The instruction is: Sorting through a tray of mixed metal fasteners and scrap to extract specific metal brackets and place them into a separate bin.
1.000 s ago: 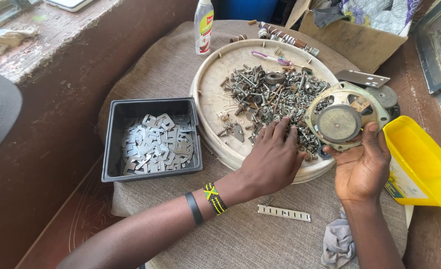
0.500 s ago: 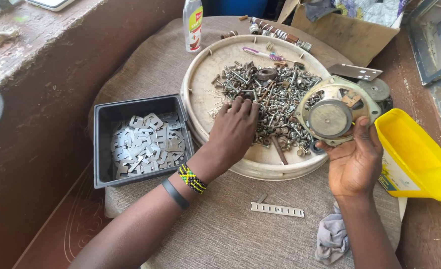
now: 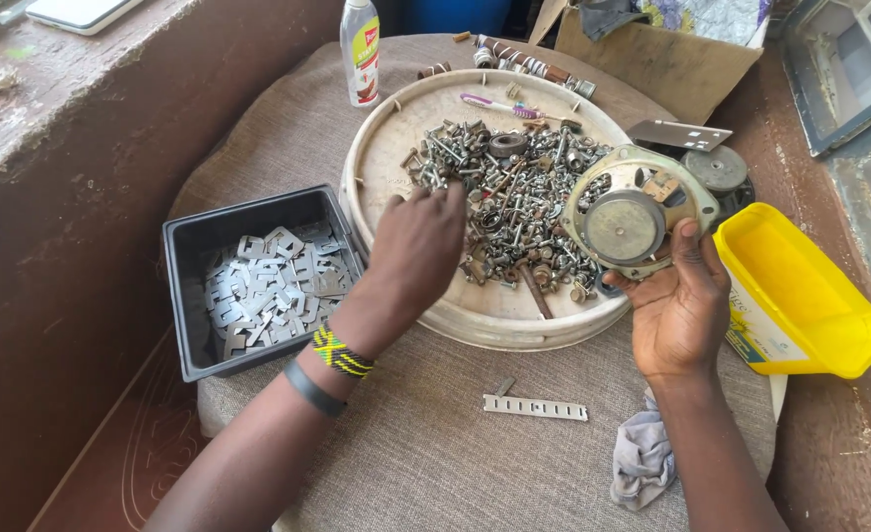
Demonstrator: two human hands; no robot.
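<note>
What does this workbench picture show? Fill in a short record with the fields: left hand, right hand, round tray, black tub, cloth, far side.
left hand: left hand reaches into the pile of screws and bolts
right hand: right hand holds a round metal part
round tray: round tray holds the pile
black tub: black tub holds flat metal clips
cloth: slotted metal strip, grey rag
far side: yellow tub, bottle, cardboard box

Both arms bare, no sleeves showing. Left hand has two bands at the wrist: a woven bracelet in green, yellow and black, then a plain dark band just behind it up the forearm. Right hand wears nothing, no rings seen.
</note>
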